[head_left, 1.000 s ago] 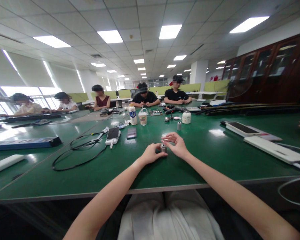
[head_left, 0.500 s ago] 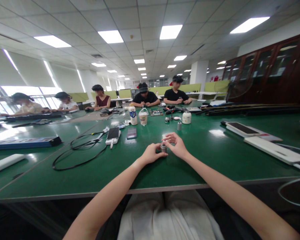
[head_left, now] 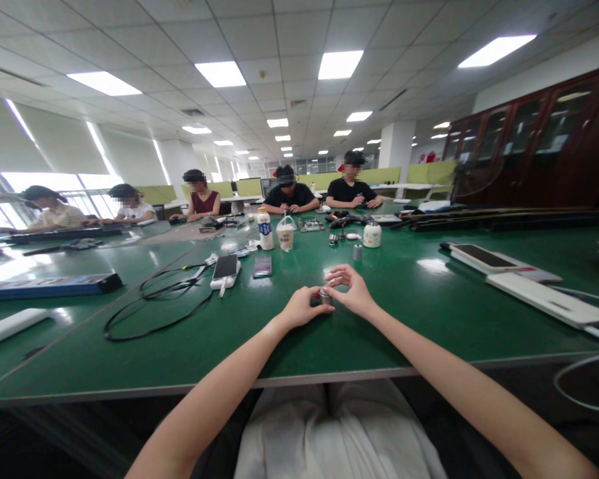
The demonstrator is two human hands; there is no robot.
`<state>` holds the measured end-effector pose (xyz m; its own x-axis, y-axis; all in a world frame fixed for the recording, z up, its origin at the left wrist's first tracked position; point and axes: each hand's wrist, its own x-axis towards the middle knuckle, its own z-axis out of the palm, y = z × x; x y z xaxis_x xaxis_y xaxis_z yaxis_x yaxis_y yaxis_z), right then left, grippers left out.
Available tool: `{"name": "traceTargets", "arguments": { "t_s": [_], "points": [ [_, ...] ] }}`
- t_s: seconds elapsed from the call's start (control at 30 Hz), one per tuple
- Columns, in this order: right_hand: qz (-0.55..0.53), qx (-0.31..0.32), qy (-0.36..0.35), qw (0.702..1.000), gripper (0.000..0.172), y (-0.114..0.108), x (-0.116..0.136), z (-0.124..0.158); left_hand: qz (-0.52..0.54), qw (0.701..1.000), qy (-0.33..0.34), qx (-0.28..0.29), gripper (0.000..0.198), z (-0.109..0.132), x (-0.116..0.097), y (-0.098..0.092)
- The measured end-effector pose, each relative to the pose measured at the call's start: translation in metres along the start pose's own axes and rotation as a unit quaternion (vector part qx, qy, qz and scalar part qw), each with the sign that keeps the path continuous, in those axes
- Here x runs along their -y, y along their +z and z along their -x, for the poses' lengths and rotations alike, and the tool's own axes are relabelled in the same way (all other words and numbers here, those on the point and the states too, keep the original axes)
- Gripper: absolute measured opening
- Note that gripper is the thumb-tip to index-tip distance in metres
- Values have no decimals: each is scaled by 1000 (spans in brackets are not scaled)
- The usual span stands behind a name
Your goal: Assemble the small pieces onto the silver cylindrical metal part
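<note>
A small silver metal cylinder [head_left: 324, 297] stands on the green table [head_left: 419, 313] straight ahead of me. My left hand [head_left: 301, 308] is curled round its left side and grips it. My right hand [head_left: 350, 291] sits on its right, thumb and forefinger pinched at the top of the cylinder, the other fingers lifted. What the pinch holds is too small to make out.
A phone on a white power bank [head_left: 225, 269] with a looped black cable [head_left: 154, 303] lies to the left. A bottle [head_left: 264, 228], a cup [head_left: 285, 235], a white jar [head_left: 372, 234] and a second metal cylinder [head_left: 357, 251] stand further back. Flat devices [head_left: 499, 261] lie right. Several people sit opposite.
My right hand has lowered and closed its fingers onto the top of the cylinder. My left hand has kept its hold in the same spot.
</note>
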<state>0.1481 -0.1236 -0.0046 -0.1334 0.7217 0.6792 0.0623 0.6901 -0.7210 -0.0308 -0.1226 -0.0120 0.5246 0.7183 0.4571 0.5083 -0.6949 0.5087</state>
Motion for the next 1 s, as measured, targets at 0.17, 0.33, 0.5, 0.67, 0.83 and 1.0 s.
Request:
{"name": "traceTargets", "arguments": {
  "t_s": [0.17,0.33,0.5,0.67,0.83,1.0],
  "points": [
    [-9,5,4,1000,41,1,-3,-1,-2,1000,-2,0,34,0,0,0],
    [1,-42,11,999,40,-4,-17,-8,-5,1000,-5,0,36,1,-1,-1],
    [43,-54,68,995,37,-26,-43,-14,-5,1000,-10,0,41,1,-1,-1],
    [77,-20,123,989,33,-39,-62,-13,-3,1000,-16,1,41,1,-1,-1],
    [73,-18,124,989,36,-38,-62,-13,-4,1000,-16,1,41,1,0,-2],
    [34,-35,81,996,38,-31,-44,-13,-5,1000,-11,1,43,1,1,0]
  ]
}}
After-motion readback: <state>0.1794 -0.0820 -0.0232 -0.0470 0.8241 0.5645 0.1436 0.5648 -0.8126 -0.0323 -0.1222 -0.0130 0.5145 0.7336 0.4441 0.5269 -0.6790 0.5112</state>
